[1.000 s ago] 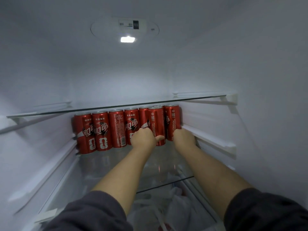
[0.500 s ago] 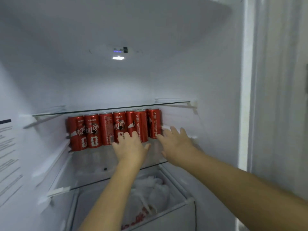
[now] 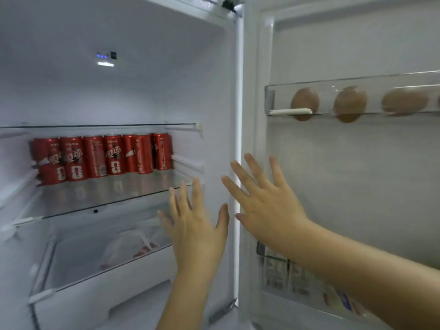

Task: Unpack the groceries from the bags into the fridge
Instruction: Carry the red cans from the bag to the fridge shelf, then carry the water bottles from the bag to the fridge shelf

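Observation:
Several red drink cans [image 3: 102,157] stand in a row at the back of a glass fridge shelf [image 3: 107,198]. My left hand [image 3: 195,225] is outside the shelf's front right corner, fingers spread, holding nothing. My right hand [image 3: 264,198] is beside it to the right, in front of the fridge's door seam, also spread and empty. Both hands are well clear of the cans.
Below the shelf is a clear drawer [image 3: 95,258] holding white plastic-wrapped groceries [image 3: 133,246]. The open door on the right has a clear rack [image 3: 357,110] with brown eggs [image 3: 350,103], and a lower bin [image 3: 297,277] with small packs.
Both hands let go of the cans and pulled back out of the shelf, opening their fingers. The view swung right and back, bringing the door racks into sight.

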{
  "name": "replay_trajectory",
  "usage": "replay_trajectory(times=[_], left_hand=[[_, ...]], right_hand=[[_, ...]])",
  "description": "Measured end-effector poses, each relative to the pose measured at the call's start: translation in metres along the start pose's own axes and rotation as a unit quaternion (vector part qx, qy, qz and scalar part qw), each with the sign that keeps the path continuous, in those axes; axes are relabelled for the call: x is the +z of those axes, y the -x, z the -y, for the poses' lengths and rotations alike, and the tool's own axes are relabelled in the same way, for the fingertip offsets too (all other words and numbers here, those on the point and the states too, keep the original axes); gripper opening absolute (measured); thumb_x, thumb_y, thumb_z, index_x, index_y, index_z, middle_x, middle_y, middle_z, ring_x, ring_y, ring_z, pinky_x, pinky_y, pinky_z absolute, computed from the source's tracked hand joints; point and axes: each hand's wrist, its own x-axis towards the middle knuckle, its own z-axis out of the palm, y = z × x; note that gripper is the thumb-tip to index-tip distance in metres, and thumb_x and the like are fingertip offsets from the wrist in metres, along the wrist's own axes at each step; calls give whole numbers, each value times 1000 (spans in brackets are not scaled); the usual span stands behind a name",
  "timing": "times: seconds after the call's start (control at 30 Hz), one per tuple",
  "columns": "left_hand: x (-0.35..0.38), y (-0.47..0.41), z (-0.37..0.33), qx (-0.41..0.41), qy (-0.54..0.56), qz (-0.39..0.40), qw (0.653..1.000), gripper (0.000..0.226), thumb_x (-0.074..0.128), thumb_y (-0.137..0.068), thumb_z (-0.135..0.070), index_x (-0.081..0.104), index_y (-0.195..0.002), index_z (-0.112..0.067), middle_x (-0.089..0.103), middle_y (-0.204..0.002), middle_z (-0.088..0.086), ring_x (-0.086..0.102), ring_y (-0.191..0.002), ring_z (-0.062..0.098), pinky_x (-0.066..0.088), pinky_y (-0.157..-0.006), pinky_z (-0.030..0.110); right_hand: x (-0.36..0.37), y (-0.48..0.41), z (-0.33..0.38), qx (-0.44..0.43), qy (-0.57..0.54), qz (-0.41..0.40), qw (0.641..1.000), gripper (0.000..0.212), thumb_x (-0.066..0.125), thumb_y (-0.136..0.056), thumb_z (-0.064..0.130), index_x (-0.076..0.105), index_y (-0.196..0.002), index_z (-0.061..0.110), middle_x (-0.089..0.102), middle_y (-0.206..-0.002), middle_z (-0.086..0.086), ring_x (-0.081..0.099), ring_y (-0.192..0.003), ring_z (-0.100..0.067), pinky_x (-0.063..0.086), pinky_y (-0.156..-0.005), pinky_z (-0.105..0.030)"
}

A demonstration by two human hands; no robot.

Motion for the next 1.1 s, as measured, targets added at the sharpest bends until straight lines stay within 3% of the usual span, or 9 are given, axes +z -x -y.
replay_trajectory(times=[0.13, 0.27, 0.4, 0.6, 0.77, 1.1], left_hand=[[2, 56, -52, 21, 38, 5, 999, 78, 46, -88, -57, 27, -153, -19, 25, -159, 9, 15, -148, 34, 15, -114, 65], [13, 115, -103, 33, 45, 40, 998, 84, 51, -88, -57, 21, -155, -16, 21, -161, 12, 11, -149, 34, 10, -112, 70], [21, 167, -154, 70, 34, 77, 994, 93, 42, -85, -68, 13, -156, -15, 8, -164, 12, -2, -150, 33, -5, -109, 71], [39, 240, -220, 124, 3, 147, 981, 95, 26, -83, -76, -19, -150, -26, -24, -161, 8, -27, -145, 32, -15, -106, 72], [54, 295, -272, 186, 7, 206, 961, 100, 34, -86, -74, -22, -152, -24, -37, -155, 8, -34, -142, 34, -12, -106, 73], [81, 418, -404, 355, 120, 322, 870, 97, 38, -87, -73, -20, -152, -30, -42, -153, 6, -38, -139, 34, -17, -103, 71]], right_hand=[[-14, 82, -37, 37, -9, 19, 999, 77, 20, -99, 58, -25, -150, 22, -28, -159, -11, -40, -137, -37, -29, -103, -63], [-17, 163, -68, 104, -23, 41, 993, 76, 25, -99, 57, -15, -154, 24, -21, -161, -9, -39, -135, -34, -28, -105, -62], [-13, 251, -86, 224, -52, 71, 971, 73, 36, -95, 57, 10, -157, 26, -2, -164, -8, -15, -148, -36, -16, -112, -64], [0, 366, -114, 389, -10, 125, 913, 73, 21, -95, 63, -13, -153, 33, -17, -163, -7, -25, -146, -36, -11, -110, -69], [-3, 451, -125, 492, -2, 155, 857, 78, 22, -93, 66, -28, -145, 35, -33, -157, -7, -34, -142, -37, -14, -108, -70], [-12, 616, -156, 663, 45, 227, 712, 81, 25, -94, 66, -29, -146, 35, -33, -157, -7, -34, -142, -37, -18, -105, -70]])
